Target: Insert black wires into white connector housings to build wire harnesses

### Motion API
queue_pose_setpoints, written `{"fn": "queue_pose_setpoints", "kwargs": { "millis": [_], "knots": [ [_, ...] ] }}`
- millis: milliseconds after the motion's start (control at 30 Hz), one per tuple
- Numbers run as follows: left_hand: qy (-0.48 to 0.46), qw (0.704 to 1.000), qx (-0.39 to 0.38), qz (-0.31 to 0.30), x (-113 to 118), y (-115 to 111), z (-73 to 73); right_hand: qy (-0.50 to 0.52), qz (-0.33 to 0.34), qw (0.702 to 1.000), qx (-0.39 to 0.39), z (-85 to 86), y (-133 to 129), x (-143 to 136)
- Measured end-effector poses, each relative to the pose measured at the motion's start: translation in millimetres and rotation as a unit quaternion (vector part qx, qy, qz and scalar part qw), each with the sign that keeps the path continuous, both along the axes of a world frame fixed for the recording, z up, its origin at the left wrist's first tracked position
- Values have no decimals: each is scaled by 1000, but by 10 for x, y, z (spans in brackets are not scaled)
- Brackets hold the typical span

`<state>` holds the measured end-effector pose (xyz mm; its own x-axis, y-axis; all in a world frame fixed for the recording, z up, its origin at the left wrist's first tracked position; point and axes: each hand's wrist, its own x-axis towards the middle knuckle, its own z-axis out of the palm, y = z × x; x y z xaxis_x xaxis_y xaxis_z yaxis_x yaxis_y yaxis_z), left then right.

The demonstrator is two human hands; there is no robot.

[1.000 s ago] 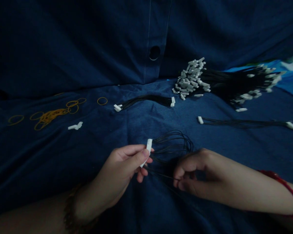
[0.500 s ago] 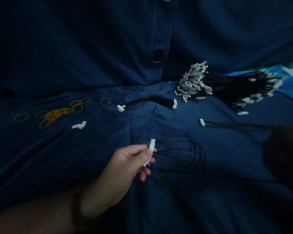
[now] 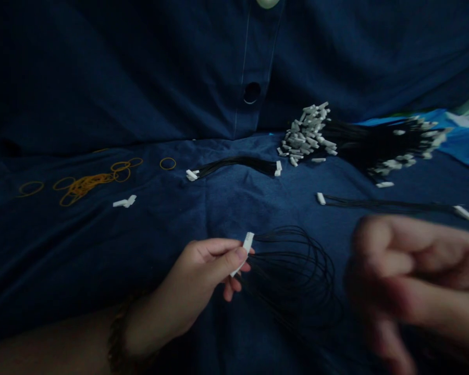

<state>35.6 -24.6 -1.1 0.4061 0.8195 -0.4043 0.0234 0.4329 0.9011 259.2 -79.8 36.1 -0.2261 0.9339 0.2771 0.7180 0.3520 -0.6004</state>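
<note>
Between the thumb and fingers of my left hand [image 3: 214, 268] is the white connector end of a wire harness [image 3: 247, 244]. Its thin black wires loop out to the right and fade into shadow lower down. My right hand [image 3: 418, 276] is at the lower right, near those loops, with bent fingers smeared by motion. Whether it pinches anything cannot be made out. Just beyond it lies a single wire harness [image 3: 386, 202] with a white connector at each end. A small bundle of harnesses [image 3: 238, 160] rests farther back in the middle.
A big pile of wire harnesses [image 3: 352, 138] lies at the back right, beside blue plastic [image 3: 461, 138]. Orange rubber bands [image 3: 88, 185] are heaped on the left, with loose white connectors [image 3: 125, 201] in front. Dark blue cloth [image 3: 172, 219] covers the surface.
My right hand has come in from the right edge, nearer to my left hand. The right end of the single harness now shows. My left hand keeps its hold on the connector.
</note>
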Motion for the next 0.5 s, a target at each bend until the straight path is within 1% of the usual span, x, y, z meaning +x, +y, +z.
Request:
{"fn": "queue_pose_setpoints", "kwargs": {
  "millis": [33,67,133,200,267,367,500],
  "knots": [
    [0,1000,-5,-7,-2,-3,1,81,65,991,-83,-1,-31,-130],
    [1,1000,-9,-16,-5,-7,1,114,98,979,-136,-6,-49,-241],
    [7,999,-15,-39,-15,-16,2,98,104,978,-153,-33,-48,-386],
    [12,998,-17,-64,-26,-27,5,59,87,986,-128,-73,-20,-435],
    [16,996,-19,-82,-30,-37,11,39,84,991,-100,-113,5,-430],
    [14,996,-20,-91,-21,-43,19,15,79,996,-43,-153,13,-418],
    [7,995,-16,-98,0,-33,17,-10,85,996,18,-164,-5,-449]
  ]
}}
